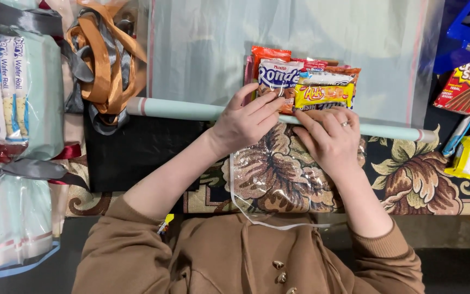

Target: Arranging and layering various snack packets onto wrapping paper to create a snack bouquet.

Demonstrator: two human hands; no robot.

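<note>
Where the pale rolled paper tube (191, 110) crosses the table, snack packets (305, 84) lie stacked just beyond it; left hand (244, 121) and right hand (330, 135) both pinch their near edges. Ribbons (101, 65) lie far left.

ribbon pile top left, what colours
Ribbon pile: orange-bronze satin tangled with grey, clearest in the head view.

Pale blue-green wrapping roll (191, 111); above it, orange, yellow and white snack packets (300, 81); below it, brown floral cloth (409, 174); orange ribbon (101, 60).
</note>
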